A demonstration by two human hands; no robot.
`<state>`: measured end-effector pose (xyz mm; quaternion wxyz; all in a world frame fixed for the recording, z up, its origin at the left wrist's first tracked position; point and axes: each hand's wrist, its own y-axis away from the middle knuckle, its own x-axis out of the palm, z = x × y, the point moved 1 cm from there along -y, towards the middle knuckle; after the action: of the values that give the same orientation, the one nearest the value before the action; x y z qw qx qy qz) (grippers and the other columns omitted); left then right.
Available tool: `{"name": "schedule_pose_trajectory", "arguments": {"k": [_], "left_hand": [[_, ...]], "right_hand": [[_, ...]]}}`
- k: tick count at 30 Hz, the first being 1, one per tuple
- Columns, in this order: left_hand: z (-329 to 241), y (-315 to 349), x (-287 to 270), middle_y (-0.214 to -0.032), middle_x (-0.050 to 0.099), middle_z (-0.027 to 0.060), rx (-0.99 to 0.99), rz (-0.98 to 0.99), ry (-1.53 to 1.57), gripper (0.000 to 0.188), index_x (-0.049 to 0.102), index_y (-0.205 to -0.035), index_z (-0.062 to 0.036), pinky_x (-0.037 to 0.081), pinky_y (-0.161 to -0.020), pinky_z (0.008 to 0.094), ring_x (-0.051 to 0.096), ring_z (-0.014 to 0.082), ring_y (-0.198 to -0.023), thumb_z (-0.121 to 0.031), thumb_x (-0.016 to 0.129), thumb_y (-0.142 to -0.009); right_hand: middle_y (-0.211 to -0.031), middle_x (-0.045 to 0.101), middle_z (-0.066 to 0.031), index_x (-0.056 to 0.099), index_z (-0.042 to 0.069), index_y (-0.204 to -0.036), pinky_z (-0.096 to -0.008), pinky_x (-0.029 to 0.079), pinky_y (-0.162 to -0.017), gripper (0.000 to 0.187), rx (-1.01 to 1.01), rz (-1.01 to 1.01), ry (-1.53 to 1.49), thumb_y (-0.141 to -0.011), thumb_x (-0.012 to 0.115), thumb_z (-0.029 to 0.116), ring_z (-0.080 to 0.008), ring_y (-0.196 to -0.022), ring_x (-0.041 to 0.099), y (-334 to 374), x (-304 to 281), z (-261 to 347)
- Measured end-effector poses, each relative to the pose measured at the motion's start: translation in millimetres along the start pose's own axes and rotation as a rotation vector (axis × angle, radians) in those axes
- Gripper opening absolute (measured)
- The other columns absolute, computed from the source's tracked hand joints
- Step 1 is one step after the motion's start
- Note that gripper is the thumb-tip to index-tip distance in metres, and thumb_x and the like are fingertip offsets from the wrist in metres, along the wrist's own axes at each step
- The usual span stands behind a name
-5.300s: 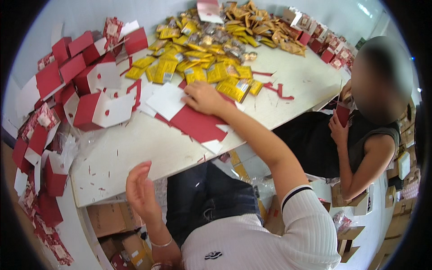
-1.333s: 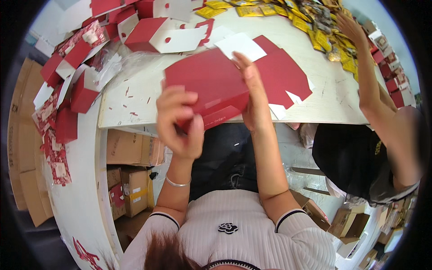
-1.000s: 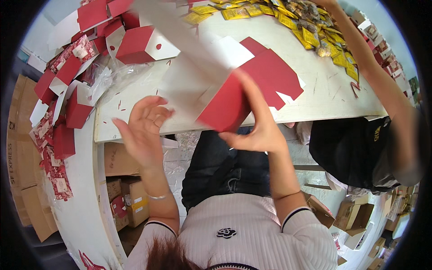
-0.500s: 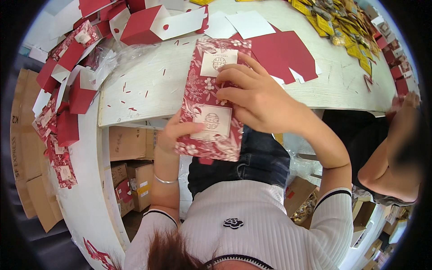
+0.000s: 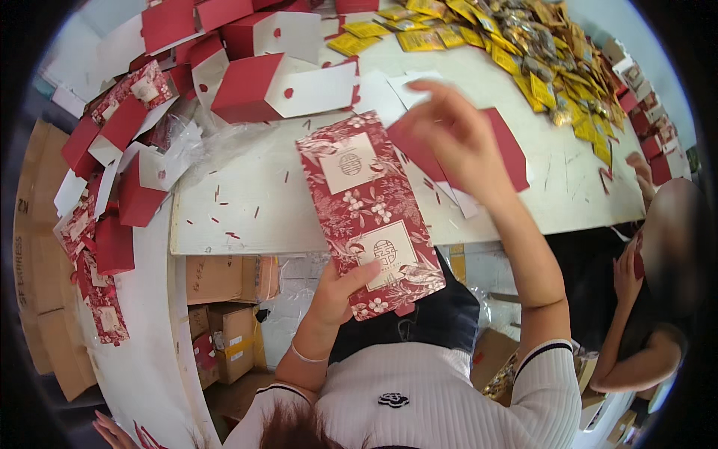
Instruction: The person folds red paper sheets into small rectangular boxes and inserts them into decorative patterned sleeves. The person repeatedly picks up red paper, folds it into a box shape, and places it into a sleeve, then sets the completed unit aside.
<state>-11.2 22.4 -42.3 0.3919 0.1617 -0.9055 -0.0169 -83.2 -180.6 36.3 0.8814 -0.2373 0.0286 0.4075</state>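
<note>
A long flat red cardboard piece [image 5: 364, 213], printed with pale flowers and two cream squares, hangs at a tilt over the near table edge. My left hand [image 5: 336, 292] grips its lower left side, thumb on the face and fingers hidden behind. A small red tab sticks out at its lower end. To the right, my right hand [image 5: 456, 138] is raised above a plain red cardboard sheet [image 5: 505, 153], apart from the printed piece. Its fingers are partly spread, slightly blurred, with nothing visible in them.
Folded red and white boxes [image 5: 247, 90] crowd the left and back of the white table [image 5: 254, 194]. Yellow packets [image 5: 538, 90] are heaped at the far right. Small red scraps [image 5: 215, 219] dot the tabletop. A co-worker's arm [image 5: 628, 284] is at right; cartons [image 5: 232, 329] stand below.
My right hand has come off the printed piece and moved up and right. The piece, still in my left hand, has tilted the other way. The view has shifted, showing more of the table's far side.
</note>
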Motion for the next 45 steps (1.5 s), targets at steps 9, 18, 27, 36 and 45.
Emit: {"name": "schedule_pose_trajectory", "arguments": {"k": [9, 18, 27, 36, 45], "left_hand": [[-15, 6, -38, -0.105, 0.057, 0.0091, 0.186, -0.181, -0.258, 0.056, 0.046, -0.118, 0.0009, 0.050, -0.070, 0.0274, 0.057, 0.0147, -0.091, -0.046, 0.030, -0.092], [-19, -1, -26, -0.082, 0.056, 0.0000, 0.361, -0.166, -0.279, 0.034, 0.056, -0.099, -0.0034, 0.046, -0.057, 0.0209, 0.051, 0.0056, -0.073, -0.034, 0.043, -0.091], [-29, 30, -22, -0.080, 0.057, 0.0015, 0.711, -0.304, -0.350, 0.025, 0.056, -0.095, -0.0033, 0.043, -0.056, 0.0190, 0.052, 0.0062, -0.069, -0.027, 0.047, -0.090], [-29, 60, 48, -0.098, 0.055, 0.0090, 0.957, -0.101, -0.782, 0.029, 0.054, -0.105, -0.0013, 0.047, -0.064, 0.0239, 0.054, 0.0144, -0.082, -0.019, 0.059, -0.082], [-11, 61, 29, -0.094, 0.056, 0.0105, 0.865, 0.125, -0.686, 0.026, 0.058, -0.100, 0.0019, 0.048, -0.070, 0.0262, 0.056, 0.0159, -0.081, 0.001, 0.065, -0.075]], "right_hand": [[-0.104, 0.052, -0.0240, 0.060, 0.000, -0.079, -0.0395, 0.041, -0.085, 0.023, -0.451, 0.382, 0.805, -0.070, 0.053, 0.020, -0.0376, -0.097, 0.049, -116, 30, -131], [-0.089, 0.053, -0.0167, 0.054, -0.002, -0.073, -0.0416, 0.039, -0.082, 0.013, -0.780, 0.343, 1.139, -0.064, 0.053, 0.007, -0.0335, -0.092, 0.048, -149, -9, -183], [-0.113, 0.054, -0.0151, 0.048, -0.002, -0.120, -0.0272, 0.047, -0.083, 0.034, -0.260, -0.500, 0.568, -0.088, 0.043, 0.009, -0.0211, -0.102, 0.055, -76, -85, -47], [-0.075, 0.049, -0.0040, 0.048, 0.005, -0.095, -0.0248, 0.039, -0.067, 0.023, 0.016, -0.344, -0.638, -0.090, 0.045, 0.027, -0.0117, -0.075, 0.047, 87, 102, 84], [-0.070, 0.055, -0.0074, 0.046, 0.004, -0.094, -0.0219, 0.042, -0.057, 0.014, 0.024, -0.467, -1.019, -0.092, 0.044, 0.017, -0.0111, -0.063, 0.052, 96, 109, 65]]}}
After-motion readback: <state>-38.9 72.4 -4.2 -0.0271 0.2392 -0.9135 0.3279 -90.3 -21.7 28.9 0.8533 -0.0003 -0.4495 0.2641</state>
